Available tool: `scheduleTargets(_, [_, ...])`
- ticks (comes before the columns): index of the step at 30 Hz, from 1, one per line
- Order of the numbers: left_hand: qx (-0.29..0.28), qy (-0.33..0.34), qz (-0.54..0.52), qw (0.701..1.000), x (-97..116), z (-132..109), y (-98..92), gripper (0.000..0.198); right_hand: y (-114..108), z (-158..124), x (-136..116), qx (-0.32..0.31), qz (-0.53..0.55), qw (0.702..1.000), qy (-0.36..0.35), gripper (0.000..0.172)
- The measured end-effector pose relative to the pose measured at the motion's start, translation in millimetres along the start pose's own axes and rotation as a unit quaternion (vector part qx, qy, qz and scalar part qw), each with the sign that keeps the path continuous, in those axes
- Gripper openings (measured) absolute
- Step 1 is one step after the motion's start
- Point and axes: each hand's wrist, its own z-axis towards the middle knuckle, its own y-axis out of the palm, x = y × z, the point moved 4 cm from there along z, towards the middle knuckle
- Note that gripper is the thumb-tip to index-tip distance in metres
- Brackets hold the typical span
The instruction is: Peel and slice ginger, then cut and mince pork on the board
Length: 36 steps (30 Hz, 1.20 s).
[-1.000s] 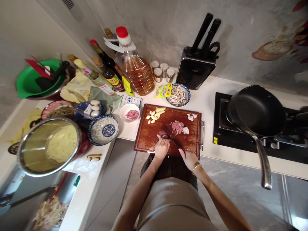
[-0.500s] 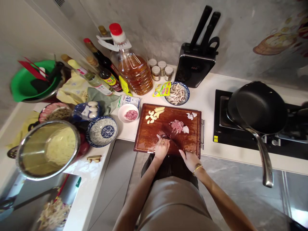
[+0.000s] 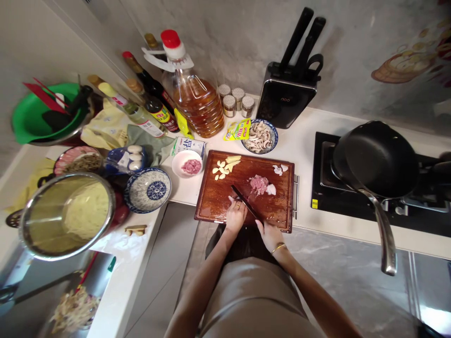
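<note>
My right hand [image 3: 270, 235] is closed round the handle of a kitchen knife [image 3: 244, 201], whose dark blade slants up and left over the wooden cutting board [image 3: 214, 206]. Curled beside the blade, my left hand [image 3: 236, 217] presses on a small piece of meat, mostly hidden under the fingers. Just beyond the knife lies a heap of cut raw meat [image 3: 259, 184], with a pale piece of fat [image 3: 271, 189] against it. Garlic cloves [image 3: 221, 170] and sliced ginger [image 3: 232, 162] sit at the board's far left, more white scraps [image 3: 280, 169] at its far right.
Left of the board stand a bowl of meat [image 3: 191, 166], a blue-patterned bowl [image 3: 148, 190] and a steel pot [image 3: 66, 216]. Behind are an oil jug [image 3: 199, 103], sliced mushrooms [image 3: 260, 137] and a knife block [image 3: 286, 96]. A black pan [image 3: 380, 159] rests on the stove at right.
The knife blade has swung up and left, now showing clearly above the board beside my left fingers. My right hand has shifted slightly left; my left hand stays nearly in place.
</note>
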Motion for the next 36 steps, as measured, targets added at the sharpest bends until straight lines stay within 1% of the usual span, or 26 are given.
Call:
scheduleTargets(5, [0.005, -0.008, -0.01, 1.0, 2.8, 0.8, -2.3, 0.017, -2.7, 3.1, 9.7, 0.021, 0.022, 1.0, -0.005, 0.054])
scheduleTargets(8, [0.007, -0.005, -0.011, 1.0, 3.1, 0.2, -2.2, 0.019, -3.0, -0.1, 10.4, 0.018, 0.025, 1.0, -0.007, 0.052])
scheduleTargets(12, [0.003, 0.008, -0.008, 1.0, 2.5, -0.6, -1.1, 0.016, -2.6, 1.9, -3.5, 0.003, -0.011, 1.0, 0.006, 0.053])
scheduleTargets(15, [-0.001, 0.003, -0.014, 1.0, 2.3, -0.3, -1.1, 0.015, -1.7, 7.5, -12.4, -0.004, -0.016, 1.0, 0.017, 0.054])
scheduleTargets(18, [0.004, -0.006, -0.013, 1.0, 2.8, 0.4, -2.8, 0.017, -1.1, 9.0, -6.9, 0.021, 0.042, 0.999, -0.004, 0.055])
scheduleTargets(20, [0.01, -0.006, -0.013, 1.0, 3.4, 0.5, -4.2, 0.018, -2.4, 8.4, 4.6, 0.053, 0.109, 0.992, -0.023, 0.055])
scheduleTargets(21, [0.011, -0.005, -0.014, 1.0, 3.5, 0.5, -4.7, 0.017, -2.9, 8.5, 11.4, 0.059, 0.146, 0.987, -0.027, 0.057])
scheduleTargets(22, [0.012, -0.004, -0.017, 1.0, 3.6, 0.4, -5.0, 0.016, -2.6, 9.4, 18.1, 0.052, 0.187, 0.981, -0.025, 0.06])
scheduleTargets(23, [0.012, -0.004, -0.02, 1.0, 3.5, 0.3, -5.2, 0.014, -1.6, 11.0, 24.1, 0.032, 0.231, 0.972, -0.016, 0.063])
scheduleTargets(25, [0.011, -0.004, -0.021, 1.0, 3.1, -0.1, -5.2, 0.013, 2.1, 15.6, 32.5, -0.031, 0.333, 0.942, 0.015, 0.063])
scheduleTargets(26, [0.01, -0.004, -0.021, 1.0, 2.9, -0.2, -5.1, 0.013, 3.9, 18.4, 34.7, -0.065, 0.388, 0.919, 0.031, 0.062])
scheduleTargets(28, [0.01, -0.002, -0.019, 1.0, 2.7, -0.5, -4.9, 0.014, 5.9, 24.7, 36.1, -0.118, 0.49, 0.862, 0.056, 0.058])
scheduleTargets(30, [0.012, -0.001, -0.019, 1.0, 2.6, -0.6, -4.8, 0.014, 5.9, 32.0, 36.0, -0.162, 0.566, 0.806, 0.068, 0.056])
scheduleTargets(33, [0.014, -0.002, -0.016, 1.0, 2.8, -0.5, -4.9, 0.014, 3.8, 43.9, 38.0, -0.22, 0.636, 0.736, 0.074, 0.056])
scheduleTargets(35, [0.019, -0.002, -0.013, 1.0, 3.0, -0.4, -5.3, 0.015, 1.8, 51.6, 41.6, -0.238, 0.664, 0.705, 0.077, 0.056])
scheduleTargets(36, [0.022, -0.002, -0.012, 1.0, 3.0, -0.4, -5.5, 0.015, 0.9, 54.9, 43.7, -0.24, 0.673, 0.695, 0.078, 0.056])
